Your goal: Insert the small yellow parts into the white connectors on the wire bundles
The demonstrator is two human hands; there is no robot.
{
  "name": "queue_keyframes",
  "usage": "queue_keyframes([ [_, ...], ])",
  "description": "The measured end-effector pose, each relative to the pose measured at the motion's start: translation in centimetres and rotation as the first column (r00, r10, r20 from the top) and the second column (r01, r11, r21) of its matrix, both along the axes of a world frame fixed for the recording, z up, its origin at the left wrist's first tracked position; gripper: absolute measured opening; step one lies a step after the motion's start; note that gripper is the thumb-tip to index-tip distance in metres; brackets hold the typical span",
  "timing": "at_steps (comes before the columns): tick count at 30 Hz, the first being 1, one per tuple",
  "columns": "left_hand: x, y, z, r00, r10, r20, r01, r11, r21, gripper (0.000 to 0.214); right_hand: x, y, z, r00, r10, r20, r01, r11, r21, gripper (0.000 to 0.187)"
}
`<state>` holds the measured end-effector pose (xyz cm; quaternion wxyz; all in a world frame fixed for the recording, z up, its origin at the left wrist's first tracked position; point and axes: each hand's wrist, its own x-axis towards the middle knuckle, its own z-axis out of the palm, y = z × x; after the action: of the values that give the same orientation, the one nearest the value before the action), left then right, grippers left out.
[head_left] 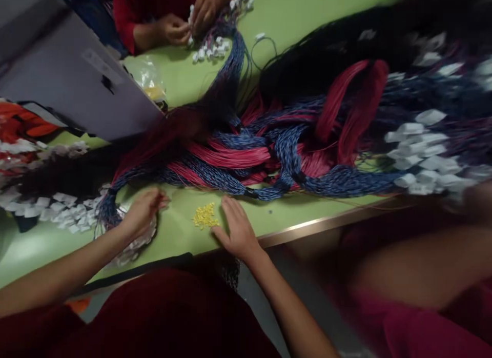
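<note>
My right hand (239, 229) lies on the green table with its fingers stretched out and the thumb apart. Just left of it is a small heap of yellow pieces (205, 216), too small to make out singly. My left hand (144, 212) is closed, its fingertips curled together; whatever is in them, if anything, cannot be made out. Beneath that wrist sits a blurred bunch of whitish connectors (134, 249). Next to it the end of a blue twisted wire bundle (108, 206) reaches down, with white connectors (73, 212) to its left.
Pink wire bundles (234, 155) and blue ones lie across the table (172, 230). White connectors (426, 153) pile up at the right. A grey box (88, 65) stands at the left. Across the table a person's hands (192, 22) handle white connectors; another person's arm (415, 265) is at the right.
</note>
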<state>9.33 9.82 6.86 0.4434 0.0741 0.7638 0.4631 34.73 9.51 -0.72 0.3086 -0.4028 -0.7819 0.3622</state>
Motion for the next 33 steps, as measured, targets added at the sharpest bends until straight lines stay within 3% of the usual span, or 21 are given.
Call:
queue_keyframes([
  [2,1.1,-0.6,-1.4,0.965,-0.239,-0.107,0.237,0.971,-0.037,0.007,-1.5,0.0,-0.8,0.993,0.095,0.067,-0.095,0.995,-0.013,0.076],
  [5,1.3,-1.4,-2.6,0.796,-0.535,-0.283,0.512,0.845,-0.155,0.016,-3.9,0.3,-1.1,0.980,0.170,0.101,-0.173,0.985,0.020,0.088],
  [7,0.8,-1.9,-3.0,0.751,-0.578,-0.319,0.553,0.815,-0.173,0.019,-5.2,0.2,-1.1,0.972,0.205,0.112,-0.214,0.974,0.072,0.090],
  [10,-0.2,-2.6,-3.7,0.751,-0.593,-0.292,0.592,0.800,-0.102,0.023,-6.7,-0.3,-1.3,0.959,0.230,0.167,-0.257,0.951,0.170,0.081],
  [16,-1.1,-2.8,-4.8,0.748,-0.591,-0.303,0.627,0.778,0.029,0.021,-7.6,-1.2,-1.3,0.922,0.236,0.307,-0.356,0.827,0.435,0.014],
  [19,-0.9,-3.7,-3.8,0.687,-0.653,-0.317,0.699,0.713,0.047,0.020,-7.6,-1.3,-1.2,0.915,0.167,0.366,-0.344,0.798,0.495,0.018],
  [20,-0.9,-4.7,-3.2,0.647,-0.690,-0.324,0.743,0.666,0.066,0.021,-7.7,-1.3,-1.2,0.915,0.142,0.376,-0.332,0.795,0.507,0.019],
  [22,-1.3,-7.6,-2.0,0.517,-0.769,-0.376,0.852,0.504,0.141,0.021,-7.9,-1.3,-1.4,0.916,0.111,0.386,-0.316,0.791,0.523,0.021],
  [25,-3.4,-13.2,-1.5,0.220,-0.791,-0.571,0.974,0.141,0.179,0.020,-8.2,-1.4,-1.5,0.914,0.068,0.400,-0.297,0.785,0.544,0.026],
  [27,-5.6,-16.1,-2.7,0.011,-0.758,-0.652,0.989,-0.086,0.117,0.027,-8.5,-1.6,-1.5,0.903,0.014,0.429,-0.274,0.789,0.550,0.026],
  [29,-7.6,-17.8,-4.7,-0.113,-0.680,-0.725,0.978,-0.204,0.039,0.032,-8.6,-1.8,-1.3,0.889,-0.058,0.454,-0.231,0.801,0.553,0.025],
  [30,-8.4,-18.1,-5.8,-0.151,-0.643,-0.751,0.971,-0.238,0.009,0.032,-8.6,-1.9,-1.2,0.882,-0.095,0.462,-0.204,0.806,0.555,0.024],
  [33,-9.5,-17.9,-8.0,-0.211,-0.577,-0.789,0.970,-0.221,-0.098,0.036,-8.7,-2.2,-0.9,0.866,-0.175,0.468,-0.140,0.814,0.564,0.021],
])
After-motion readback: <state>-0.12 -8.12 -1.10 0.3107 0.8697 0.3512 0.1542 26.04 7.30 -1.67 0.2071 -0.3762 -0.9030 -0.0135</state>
